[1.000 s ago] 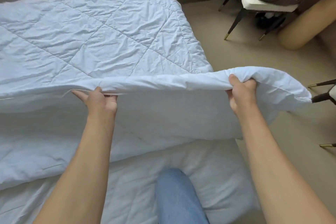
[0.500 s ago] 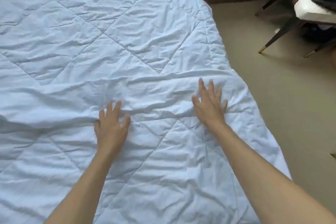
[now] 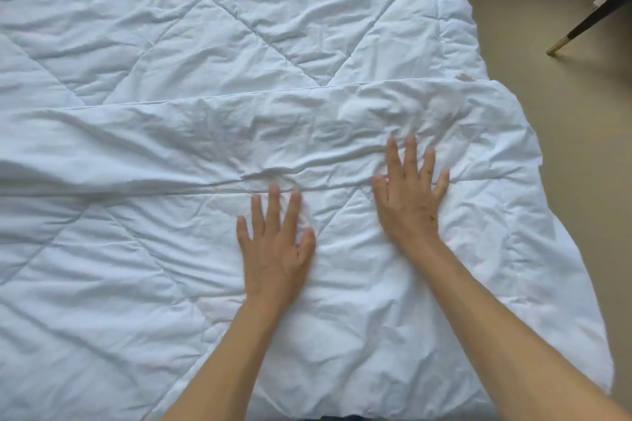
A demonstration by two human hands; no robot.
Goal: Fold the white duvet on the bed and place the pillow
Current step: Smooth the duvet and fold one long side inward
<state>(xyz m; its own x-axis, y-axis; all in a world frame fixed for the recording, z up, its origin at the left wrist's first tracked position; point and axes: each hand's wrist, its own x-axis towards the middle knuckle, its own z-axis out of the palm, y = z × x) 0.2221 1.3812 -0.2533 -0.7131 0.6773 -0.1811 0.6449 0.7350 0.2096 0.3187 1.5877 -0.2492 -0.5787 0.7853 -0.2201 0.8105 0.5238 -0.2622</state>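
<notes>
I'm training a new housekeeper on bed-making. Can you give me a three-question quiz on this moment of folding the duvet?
1. True or false: both hands lie flat and open on the white duvet.
2. Which hand is nearer the bed's floor-side edge?
3. Is the pillow in view? A yes, B no.

Key: 1 true: left hand and right hand press palms down. 2 the right hand. 3 B.
</notes>
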